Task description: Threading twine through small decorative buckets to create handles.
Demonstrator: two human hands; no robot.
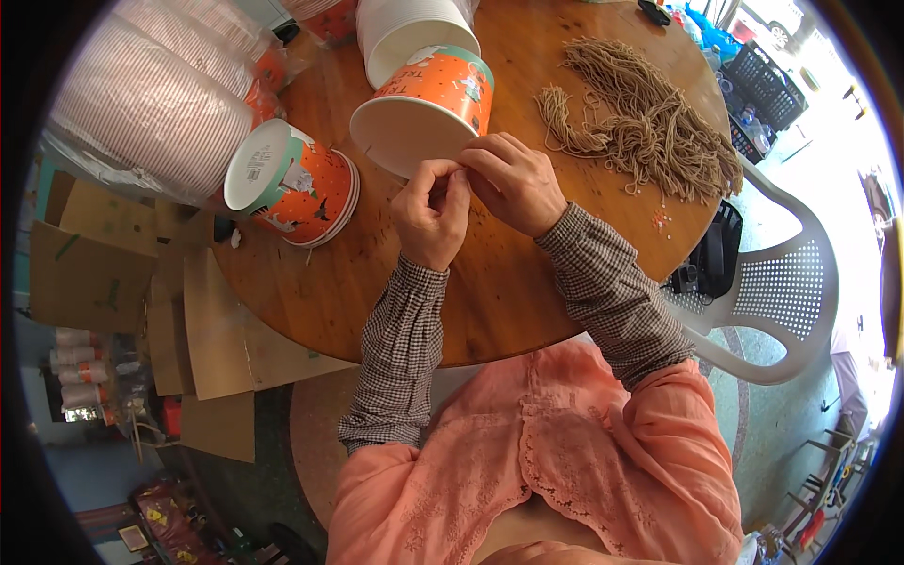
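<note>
Over the wooden table, my left hand (431, 218) and my right hand (516, 182) meet with their fingertips pinched together. Whatever they pinch is too small or hidden to make out. Just beyond them an orange paper bucket (435, 80) with a green band lies tipped, its wide white mouth towards me. My right fingers overlap its rim; whether they touch it I cannot tell. To the left of my hands, a few similar orange buckets (311, 202) sit nested upside down, white base up. A pile of tan cords (650, 122) lies right of my hands.
Plastic-wrapped stacks of buckets (151, 113) crowd the table's far left, and a white bucket stack (386, 28) lies behind the tipped one. Small pale bits (662, 218) are scattered near the cords. A grey plastic chair (777, 282) stands right, cardboard boxes (94, 273) left.
</note>
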